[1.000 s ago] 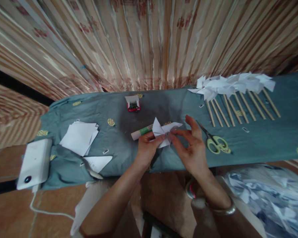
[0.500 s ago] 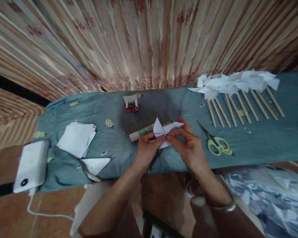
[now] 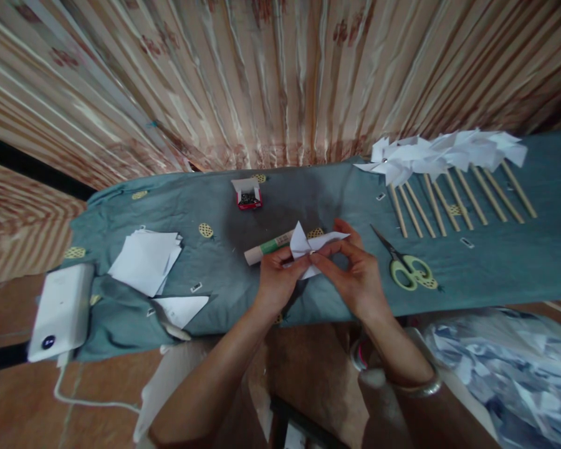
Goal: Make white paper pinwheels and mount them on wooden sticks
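Observation:
A white paper pinwheel is held between my two hands over the front middle of the cloth. My left hand pinches its left side, thumb near the centre. From the right, my right hand grips it too, thumb and fingers meeting at the middle, where a small shiny spot shows. What that spot is I cannot make out. Just behind my left hand lies a pale roll with a green label. Green-handled scissors lie open to the right of my right hand.
A small red box of dark pins stands open at the back. White paper squares are stacked at left, near a white power bank. Several pinwheels on sticks line the back right. A plastic bag of folded paper sits below the front edge.
Both hands stay on the pinwheel with almost the same grip. The shiny spot at its centre is less visible now. The view has shifted very slightly.

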A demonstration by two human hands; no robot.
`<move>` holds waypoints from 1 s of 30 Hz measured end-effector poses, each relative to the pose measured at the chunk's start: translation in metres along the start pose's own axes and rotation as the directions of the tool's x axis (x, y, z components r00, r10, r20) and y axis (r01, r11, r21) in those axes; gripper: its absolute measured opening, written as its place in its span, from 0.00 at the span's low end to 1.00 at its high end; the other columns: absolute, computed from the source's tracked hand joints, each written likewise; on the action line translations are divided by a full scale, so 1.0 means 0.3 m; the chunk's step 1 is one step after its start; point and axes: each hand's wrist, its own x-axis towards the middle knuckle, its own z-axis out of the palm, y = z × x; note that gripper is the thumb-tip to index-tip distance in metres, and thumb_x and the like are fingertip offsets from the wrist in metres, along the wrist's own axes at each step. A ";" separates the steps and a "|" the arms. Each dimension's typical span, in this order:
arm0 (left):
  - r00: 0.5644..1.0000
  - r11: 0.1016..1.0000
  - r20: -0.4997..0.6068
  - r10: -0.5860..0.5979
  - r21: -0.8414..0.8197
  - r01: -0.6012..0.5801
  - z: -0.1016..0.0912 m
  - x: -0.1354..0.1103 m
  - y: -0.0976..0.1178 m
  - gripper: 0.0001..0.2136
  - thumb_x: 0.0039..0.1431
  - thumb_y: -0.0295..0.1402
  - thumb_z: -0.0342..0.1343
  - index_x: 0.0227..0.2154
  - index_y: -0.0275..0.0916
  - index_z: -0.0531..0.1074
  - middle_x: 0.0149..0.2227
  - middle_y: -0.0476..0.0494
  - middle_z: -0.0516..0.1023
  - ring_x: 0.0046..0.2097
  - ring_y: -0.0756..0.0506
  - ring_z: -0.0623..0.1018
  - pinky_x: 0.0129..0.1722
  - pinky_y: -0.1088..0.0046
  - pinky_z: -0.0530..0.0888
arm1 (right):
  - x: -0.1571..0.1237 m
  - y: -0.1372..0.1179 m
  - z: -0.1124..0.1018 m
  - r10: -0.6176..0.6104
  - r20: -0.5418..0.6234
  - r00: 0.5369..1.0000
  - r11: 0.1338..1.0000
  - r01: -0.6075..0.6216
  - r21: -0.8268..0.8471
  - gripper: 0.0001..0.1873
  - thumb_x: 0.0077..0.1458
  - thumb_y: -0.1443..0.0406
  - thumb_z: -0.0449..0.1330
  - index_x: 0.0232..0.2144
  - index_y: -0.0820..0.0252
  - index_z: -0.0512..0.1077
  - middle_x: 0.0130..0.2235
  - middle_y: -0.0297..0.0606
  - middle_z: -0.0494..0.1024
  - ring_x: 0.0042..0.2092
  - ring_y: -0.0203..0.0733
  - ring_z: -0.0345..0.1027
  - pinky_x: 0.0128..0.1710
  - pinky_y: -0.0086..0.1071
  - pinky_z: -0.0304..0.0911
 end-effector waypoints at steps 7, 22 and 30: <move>1.000 0.999 0.005 0.008 0.044 -0.009 -0.005 -0.006 0.000 0.08 0.44 0.31 0.64 0.31 0.39 0.81 0.31 0.48 0.82 0.33 0.47 0.77 0.39 0.71 0.72 | -0.005 0.008 0.002 0.004 0.018 1.000 0.997 -0.005 0.072 0.05 0.46 0.65 0.66 0.22 0.54 0.73 0.54 0.37 0.70 0.62 0.50 0.53 0.62 0.47 0.46; 0.997 0.993 -0.036 0.062 0.105 -0.058 -0.009 -0.004 -0.004 0.05 0.42 0.30 0.64 0.26 0.39 0.80 0.26 0.50 0.80 0.29 0.49 0.75 0.32 0.74 0.70 | -0.005 -0.005 0.003 0.015 0.035 0.999 0.997 -0.018 0.081 0.05 0.45 0.65 0.66 0.22 0.53 0.72 0.44 0.39 0.74 0.61 0.49 0.55 0.60 0.44 0.48; 0.995 0.982 -0.013 0.102 0.158 -0.098 -0.012 -0.009 0.000 0.04 0.44 0.31 0.63 0.25 0.39 0.80 0.25 0.50 0.78 0.29 0.49 0.75 0.34 0.73 0.70 | -0.009 0.000 0.009 0.097 0.058 0.994 0.980 -0.105 0.170 0.07 0.45 0.63 0.66 0.21 0.54 0.72 0.43 0.37 0.76 0.58 0.50 0.60 0.59 0.44 0.50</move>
